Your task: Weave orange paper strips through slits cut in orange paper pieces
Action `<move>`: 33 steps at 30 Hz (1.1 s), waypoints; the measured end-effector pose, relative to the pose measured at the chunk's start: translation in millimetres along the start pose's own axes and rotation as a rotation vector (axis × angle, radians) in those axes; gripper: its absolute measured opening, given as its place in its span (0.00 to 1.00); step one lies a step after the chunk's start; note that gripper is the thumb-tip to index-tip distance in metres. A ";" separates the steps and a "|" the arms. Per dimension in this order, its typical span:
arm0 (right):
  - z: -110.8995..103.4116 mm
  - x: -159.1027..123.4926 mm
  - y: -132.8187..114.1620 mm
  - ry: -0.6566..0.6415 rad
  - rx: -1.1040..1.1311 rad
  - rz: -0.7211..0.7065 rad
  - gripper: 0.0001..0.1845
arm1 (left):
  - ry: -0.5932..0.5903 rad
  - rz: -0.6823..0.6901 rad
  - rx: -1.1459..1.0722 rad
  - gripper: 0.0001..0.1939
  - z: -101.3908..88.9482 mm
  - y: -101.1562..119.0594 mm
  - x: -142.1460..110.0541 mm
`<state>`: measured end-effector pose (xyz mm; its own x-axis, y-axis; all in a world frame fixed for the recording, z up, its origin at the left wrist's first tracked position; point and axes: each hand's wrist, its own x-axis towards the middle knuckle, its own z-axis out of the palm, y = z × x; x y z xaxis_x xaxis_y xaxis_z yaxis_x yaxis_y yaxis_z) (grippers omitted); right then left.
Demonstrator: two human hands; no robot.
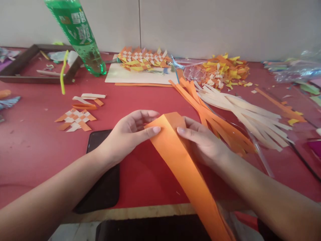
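A folded sheet of orange paper (180, 160) is held between both hands over the near part of the table. Its long end hangs down past the table's front edge. My left hand (135, 129) pinches the upper left corner, thumb on top and fingers behind. On the other side, my right hand (200, 137) grips the upper right edge, thumb on its face and the other fingers mostly hidden behind. A crease runs down from the paper's top between the two thumbs. Beneath my left forearm lies a black phone (100, 187). A small woven orange-and-white paper piece (76, 118) rests farther left.
Orange strips (213, 120) and white strips (245, 113) lie fanned at right. A heap of paper scraps (223, 72) sits behind them. Woven pieces (142, 60) rest on a white sheet (115, 75) at the back. A green bottle (77, 36) stands beside a brown frame (32, 79).
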<state>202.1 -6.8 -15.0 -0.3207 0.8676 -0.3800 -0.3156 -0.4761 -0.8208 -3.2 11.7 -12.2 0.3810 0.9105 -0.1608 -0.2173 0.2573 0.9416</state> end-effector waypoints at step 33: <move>0.4 9.8 -1.5 0.004 -0.093 -0.037 0.11 | -0.090 -0.142 0.209 0.09 8.6 6.7 -1.5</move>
<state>199.1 2.4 -17.3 -0.3066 0.8850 -0.3505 -0.2427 -0.4288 -0.8702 2.5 9.3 -3.0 0.4750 0.8349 -0.2779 0.0306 0.3000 0.9535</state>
